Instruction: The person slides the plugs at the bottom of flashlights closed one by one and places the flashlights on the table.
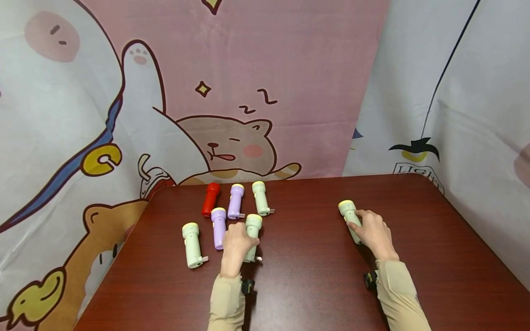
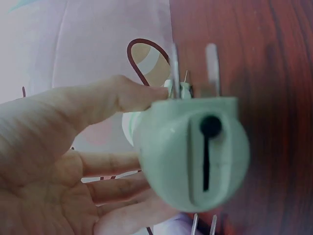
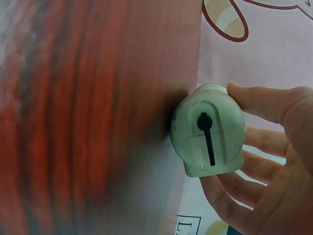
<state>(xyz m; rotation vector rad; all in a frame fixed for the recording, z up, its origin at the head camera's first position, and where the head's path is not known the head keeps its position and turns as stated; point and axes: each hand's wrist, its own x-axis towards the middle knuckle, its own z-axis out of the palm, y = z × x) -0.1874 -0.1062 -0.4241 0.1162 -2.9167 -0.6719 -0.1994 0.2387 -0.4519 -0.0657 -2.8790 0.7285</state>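
In the head view, the left hand gripped and half hid a pale-green flashlight left of mid-table, wide end away; the right hand held a second flashlight, slanting far-left, between thumb and fingers. The left wrist view blurred the prongs; the right wrist view hid fingertips behind the base.

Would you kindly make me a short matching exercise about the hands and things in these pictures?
1. red flashlight
2. left hand
3. right hand
4. table

A. dark reddish brown
B. holds the lone green flashlight, away from the others
C. leftmost in the far row, head view
D. holds the clustered green flashlight

Pairs: 1-C, 2-D, 3-B, 4-A
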